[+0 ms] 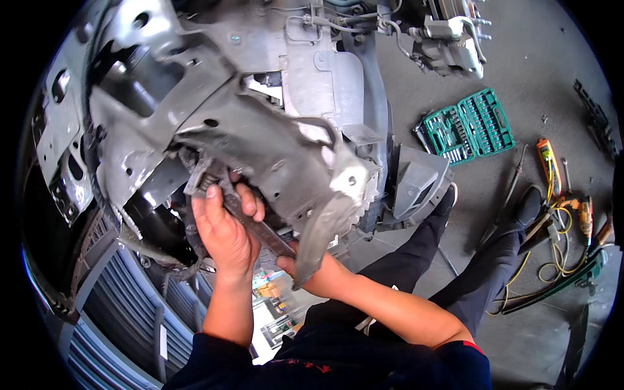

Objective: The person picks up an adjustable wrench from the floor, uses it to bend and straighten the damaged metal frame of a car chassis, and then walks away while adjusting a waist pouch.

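A dark metal bar [261,231] is seen at 8 o'clock from the centre of the head view, slanted from between 10 and 11 o'clock at its upper end to between 4 and 5 o'clock at its lower end. The bar is grasped near its upper end by the left hand [225,235]; its digits are curled around it, with tips visible on both sides. The lower end is met by the right hand [322,276], placed at 6 o'clock; most of its fingers are hidden behind a bent grey flange [314,250], so whether they are closed on the bar cannot be told. Both hands are positioned beneath a grey metal panel [257,156], which is pierced by several holes. On the floor [526,58], an open green socket case [500,144] is noted at 2 o'clock. An orange handheld device [545,151] and an orange power tool [586,218] are found near 3 o'clock; a yellow cable [564,269] is looped between 3 and 4. Grey ribbed panelling [120,325] is observed at 8 o'clock, beyond the left forearm.
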Tool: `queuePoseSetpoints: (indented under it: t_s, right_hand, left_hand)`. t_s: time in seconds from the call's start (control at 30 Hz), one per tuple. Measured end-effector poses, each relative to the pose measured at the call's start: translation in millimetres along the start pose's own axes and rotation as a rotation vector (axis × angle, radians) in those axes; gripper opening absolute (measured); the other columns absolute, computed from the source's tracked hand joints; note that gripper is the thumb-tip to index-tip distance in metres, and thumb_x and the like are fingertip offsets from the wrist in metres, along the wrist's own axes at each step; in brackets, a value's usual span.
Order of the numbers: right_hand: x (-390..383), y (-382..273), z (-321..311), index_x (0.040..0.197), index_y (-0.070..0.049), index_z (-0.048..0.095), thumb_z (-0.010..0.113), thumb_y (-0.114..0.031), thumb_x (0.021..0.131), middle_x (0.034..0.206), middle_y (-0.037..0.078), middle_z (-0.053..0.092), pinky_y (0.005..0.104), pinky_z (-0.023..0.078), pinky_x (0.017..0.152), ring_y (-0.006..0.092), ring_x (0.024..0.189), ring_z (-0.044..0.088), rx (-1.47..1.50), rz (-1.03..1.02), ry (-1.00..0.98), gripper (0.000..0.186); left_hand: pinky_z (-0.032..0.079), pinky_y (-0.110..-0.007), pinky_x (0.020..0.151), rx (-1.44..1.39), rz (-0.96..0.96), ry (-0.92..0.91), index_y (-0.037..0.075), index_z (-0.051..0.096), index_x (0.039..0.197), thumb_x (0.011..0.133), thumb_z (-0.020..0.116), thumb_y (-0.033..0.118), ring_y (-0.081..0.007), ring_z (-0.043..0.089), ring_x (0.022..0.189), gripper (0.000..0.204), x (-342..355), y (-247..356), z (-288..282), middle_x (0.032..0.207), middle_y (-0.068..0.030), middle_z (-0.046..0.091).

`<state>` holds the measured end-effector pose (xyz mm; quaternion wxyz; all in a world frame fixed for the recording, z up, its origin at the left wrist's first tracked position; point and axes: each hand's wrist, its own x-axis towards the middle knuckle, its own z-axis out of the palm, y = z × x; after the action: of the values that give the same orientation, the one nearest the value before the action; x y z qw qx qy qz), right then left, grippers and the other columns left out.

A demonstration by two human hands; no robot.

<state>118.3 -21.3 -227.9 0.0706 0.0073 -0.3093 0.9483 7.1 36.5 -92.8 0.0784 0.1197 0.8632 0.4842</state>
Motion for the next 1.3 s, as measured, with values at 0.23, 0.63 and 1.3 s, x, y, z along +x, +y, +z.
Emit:
queuePoseSetpoints:
  t_s: [0.23, 0.63, 1.3]
  right_hand:
    - [-5.3, -20.2, 16.2, 0.094, -0.005, 0.055, 0.053, -0.04, 0.105, 0.076, -0.002, 0.055, 0.0264, 0.045, 0.065, 0.008, 0.071, 0.05, 0.101, 0.194, -0.033, 0.038]
    - [7.2, -19.6, 41.0, 0.082, -0.005, 0.052, 0.052, -0.041, 0.106, 0.071, -0.001, 0.049, 0.0262, 0.035, 0.053, 0.01, 0.058, 0.043, 0.243, 0.172, 0.195, 0.043]
    - [0.7, -35.4, 46.1, 0.093, -0.002, 0.06, 0.048, -0.049, 0.105, 0.068, -0.001, 0.051, 0.0258, 0.035, 0.054, 0.0091, 0.057, 0.043, 0.126, 0.241, 0.211, 0.05]
  left_hand:
    - [0.052, -0.031, 0.054, 0.049, 0.0, -0.171, -0.001, 0.047, 0.12, 0.106, 0.043, 0.019, -0.0159, 0.058, 0.059, 0.025, 7.6, -0.7, -22.2, 0.075, -0.0101, 0.061]
    - [0.049, -0.031, 0.05, 0.193, 0.273, 0.066, -0.001, 0.056, 0.097, 0.103, 0.056, 0.038, -0.0157, 0.062, 0.054, 0.04, 32.3, -28.6, -16.6, 0.071, -0.0064, 0.062]
    - [0.056, -0.036, 0.062, 0.191, 0.187, -0.023, -0.001, 0.047, 0.122, 0.101, 0.06, 0.029, -0.0225, 0.065, 0.063, 0.038, 13.4, -21.9, -20.8, 0.088, -0.0147, 0.064]
